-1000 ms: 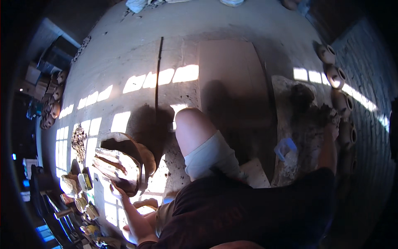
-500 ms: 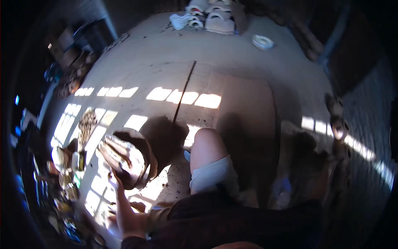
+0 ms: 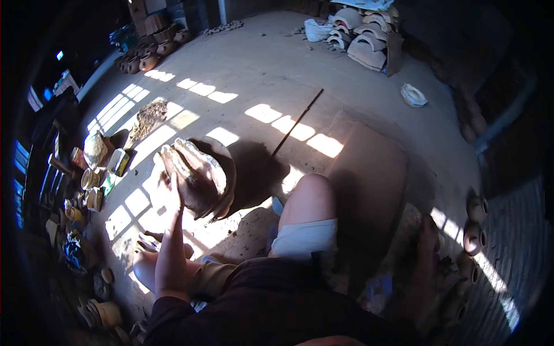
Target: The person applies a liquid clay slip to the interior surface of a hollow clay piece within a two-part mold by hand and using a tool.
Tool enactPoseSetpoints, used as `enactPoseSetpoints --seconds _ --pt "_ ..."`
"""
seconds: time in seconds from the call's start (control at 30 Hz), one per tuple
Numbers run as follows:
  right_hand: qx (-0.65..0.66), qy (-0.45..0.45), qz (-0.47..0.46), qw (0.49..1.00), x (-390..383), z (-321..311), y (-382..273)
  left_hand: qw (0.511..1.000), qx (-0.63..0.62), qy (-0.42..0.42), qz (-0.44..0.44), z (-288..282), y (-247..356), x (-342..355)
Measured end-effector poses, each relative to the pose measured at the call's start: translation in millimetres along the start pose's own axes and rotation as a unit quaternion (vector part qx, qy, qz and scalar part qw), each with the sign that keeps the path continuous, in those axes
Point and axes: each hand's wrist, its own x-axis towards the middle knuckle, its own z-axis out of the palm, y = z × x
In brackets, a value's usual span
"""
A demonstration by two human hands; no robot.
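Note:
A rounded brown clay mass (image 3: 199, 193) with pale, wet-looking folds along its top sits on the floor in front of me, left of my bent knee. My left hand (image 3: 173, 193) reaches up to its near left side and touches it. One digit points upward along the clay; glare washes out the others, so their grip is unclear. Far to the right, my right hand (image 3: 427, 233) is in deep shadow, near a row of round pots. Its fingers are too dark to make out.
A thin dark rod (image 3: 297, 127) lies beyond the clay. Right of my knee is a large brown slab (image 3: 372, 173). Tubs and containers (image 3: 118, 161) line the left, near a crumbly heap (image 3: 149, 118). Pots (image 3: 475, 238) stand along the right wall; curved pale pieces (image 3: 369, 43) are stacked far back.
The view has swung left, so the scene sits further right. My left hand has moved up along the side of the clay mass.

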Motion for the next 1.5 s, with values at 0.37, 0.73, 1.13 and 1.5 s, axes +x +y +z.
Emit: enactPoseSetpoints --seconds 0.37,0.73,1.13,1.5 --pt "0.680 -0.284 -0.077 0.672 62 -134 -565 0.870 -0.134 -0.474 -0.001 -49 165 -109" --pt "0.425 -0.280 -0.491 0.707 6 -129 -682 0.834 -0.077 -0.544 -0.054 -67 96 -120" --pt "0.474 -0.282 -0.471 0.689 -1 -142 -706 0.798 -0.225 -0.520 -0.205 -83 85 -117" --pt "0.485 -0.266 -0.464 0.692 2 -122 -715 0.772 -0.319 -0.486 -0.257 -80 64 -112"
